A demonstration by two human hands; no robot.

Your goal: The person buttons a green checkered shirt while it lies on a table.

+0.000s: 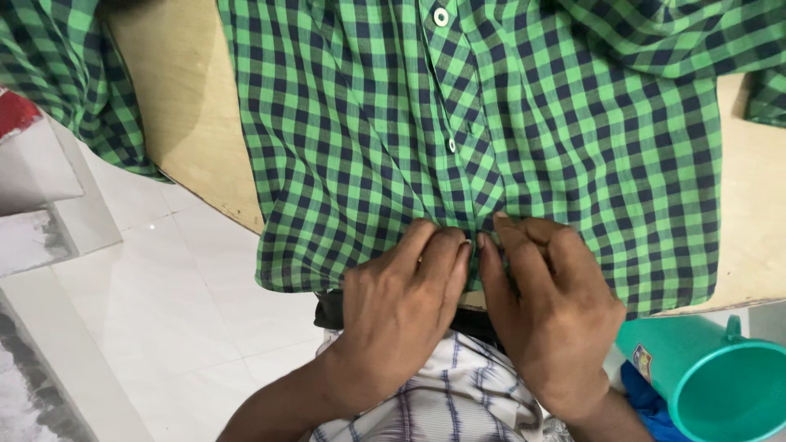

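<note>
At the far left a white tiled floor (pixel 155 311) shows below the curved edge of a pale wooden table (pixel 184 106). One sleeve (pixel 74 82) of the shirt hangs over that edge.

The green and navy checked shirt (pixel 360 139) lies spread flat on the table, front side up, with its bottom hem nearest the person. Its button strip (pixel 458 123) runs as the long axis, straight away from the person. Two white buttons show on it: an upper button (pixel 441 16) near the top of the picture and a lower button (pixel 451 145) partway down.

The left hand (pixel 401 311) lies palm down on the hem, just left of the strip. Its fingers (pixel 446 250) are curled closed and press on the cloth at the strip's lower end. Whether they pinch a button there cannot be told, since the fingertips cover the spot.

The right hand (pixel 553 307) sits directly beside it, just right of the strip, the two hands nearly touching at the fingertips. Its fingers (pixel 512 233) are also bent closed, and they grip a small fold of cloth at the same place. Both hands are equally near the strip's bottom end, and the rest of the strip stretches away from them toward the collar.

Below the hands a white cloth with thin dark lines (pixel 446 401) covers the person's lap. At the far right a teal plastic jug (pixel 708 372) stands low beside the table.
</note>
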